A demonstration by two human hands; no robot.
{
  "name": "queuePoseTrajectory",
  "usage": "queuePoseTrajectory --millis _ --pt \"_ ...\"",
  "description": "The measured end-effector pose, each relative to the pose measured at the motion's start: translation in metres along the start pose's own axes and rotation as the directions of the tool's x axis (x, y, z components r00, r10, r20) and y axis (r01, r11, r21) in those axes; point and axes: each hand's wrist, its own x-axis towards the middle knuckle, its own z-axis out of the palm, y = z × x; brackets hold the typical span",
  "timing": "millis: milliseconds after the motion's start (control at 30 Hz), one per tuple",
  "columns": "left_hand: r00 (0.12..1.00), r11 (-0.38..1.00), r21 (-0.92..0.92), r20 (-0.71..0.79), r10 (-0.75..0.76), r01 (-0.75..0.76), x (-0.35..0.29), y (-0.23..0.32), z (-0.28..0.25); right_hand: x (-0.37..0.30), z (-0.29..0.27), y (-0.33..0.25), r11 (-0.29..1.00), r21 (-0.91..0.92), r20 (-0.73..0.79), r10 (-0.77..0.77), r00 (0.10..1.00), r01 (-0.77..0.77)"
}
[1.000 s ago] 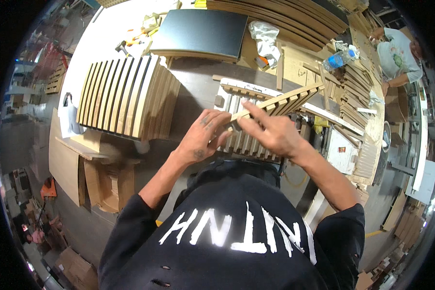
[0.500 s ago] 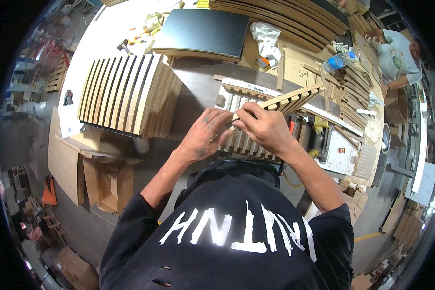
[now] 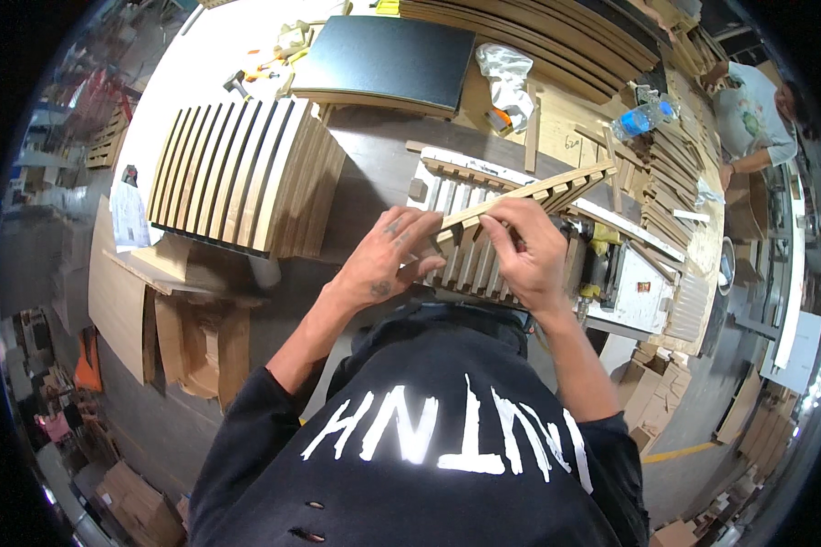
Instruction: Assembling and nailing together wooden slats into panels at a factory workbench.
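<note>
My left hand is closed around the near left end of a notched wooden slat panel, its fingers curled and thumb below. The panel is tilted up on edge and slants away to the right. Just right of it, my right hand hangs close to the panel's near side, thumb and fingers pinched together. Whatever they hold, if anything, is too small to make out. Below both hands lies a white slotted jig with pale wooden slats set side by side in it.
A stack of slatted panels stands at left, beside a dark board and a hammer. A yellow and black power drill lies right of the jig. Beyond are a water bottle, loose strips and another person.
My right hand has moved right and slightly down, off the panel's near left end. The left hand stays at that end, and the panel has shifted only slightly.
</note>
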Motion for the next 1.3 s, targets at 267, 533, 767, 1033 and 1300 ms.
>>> queuePoseTrajectory --millis 267,533,767,1033,1300 --pt "0.992 0.989 -0.101 0.078 -0.101 0.109 0.002 -0.007 -0.002 -0.042 0.029 -0.012 0.972 -0.108 0.055 0.215 0.975 -0.208" --pt "0.989 0.956 -0.257 0.078 -0.127 0.143 0.003 -0.005 -0.002 -0.042 0.048 -0.016 0.953 -0.278 -0.010 0.119 0.993 -0.117" --pt "0.994 0.964 -0.245 0.054 -0.096 0.106 0.002 -0.006 -0.004 -0.039 0.050 -0.018 0.966 -0.214 -0.032 0.143 0.989 -0.146" --pt "0.998 0.972 -0.227 -0.007 -0.067 0.063 0.004 -0.002 -0.004 -0.039 0.050 -0.020 0.964 -0.231 -0.036 0.131 0.991 -0.135" --pt "0.989 0.989 -0.036 -0.021 -0.144 0.144 0.011 0.010 0.000 -0.054 0.053 -0.013 0.958 -0.261 -0.039 0.116 0.992 -0.122"
